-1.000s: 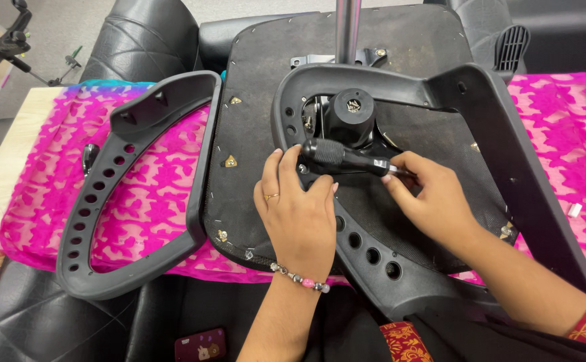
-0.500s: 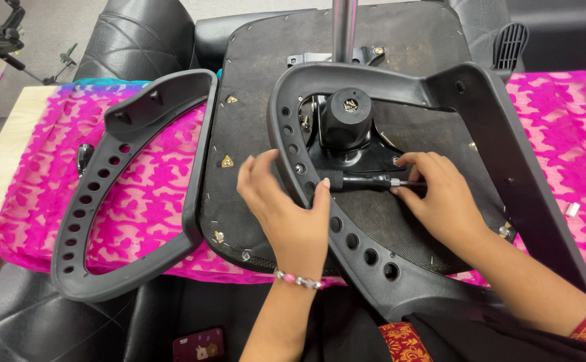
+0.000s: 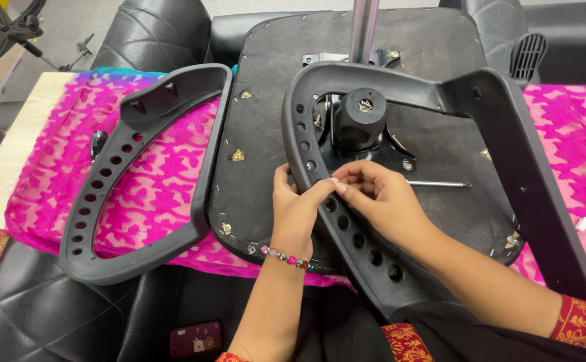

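An upturned black chair seat (image 3: 266, 134) lies on a pink patterned cloth (image 3: 152, 194). A grey armrest frame (image 3: 367, 248) with a row of holes rests across the seat. My left hand (image 3: 296, 214), with a bead bracelet on its wrist, curls around the holed bar of this armrest. My right hand (image 3: 377, 198) meets it there, fingertips pinched at one of the holes; whether something small sits between them is hidden. A thin screwdriver (image 3: 440, 184) lies loose on the seat just right of my hands. A black knob (image 3: 360, 117) and mounting plate sit behind them.
A second grey armrest (image 3: 139, 107) lies loose on the cloth to the left. A metal column (image 3: 363, 27) rises from the seat's far side. Black padded chair parts (image 3: 159, 33) surround the table. A phone (image 3: 196, 338) lies near my lap.
The screwdriver that both hands held at the mounting plate now lies on the seat. Both hands have moved down to the armrest's holed bar.
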